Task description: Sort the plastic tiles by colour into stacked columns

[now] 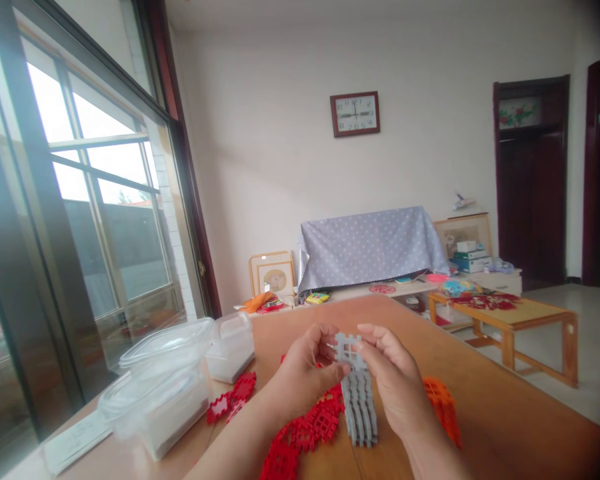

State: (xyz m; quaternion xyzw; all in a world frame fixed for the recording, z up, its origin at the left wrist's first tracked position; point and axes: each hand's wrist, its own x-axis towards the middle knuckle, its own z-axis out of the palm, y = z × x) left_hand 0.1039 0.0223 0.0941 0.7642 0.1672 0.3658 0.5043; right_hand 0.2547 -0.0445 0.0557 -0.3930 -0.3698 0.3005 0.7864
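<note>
Between my two hands is a grey square building tile (349, 348) with notched edges and a window-like grid, held upright. My left hand (316, 360) pinches its left side, and my right hand (387, 360) grips its right side. Just below, a row of grey notched tiles (360, 410) stands packed together on the table. Red tiles (313, 427) lie in a loose heap under and beside my left forearm. Orange tiles (441, 407) sit to the right, partly hidden by my right wrist.
Clear plastic containers (155, 407) stand on the wooden table (500, 427) at the left, near a paper sheet (77, 443). More red tiles (233, 397) lie beside them. Beyond are a cloth-covered object (370, 247) and a low wooden table (540, 317) with items on it.
</note>
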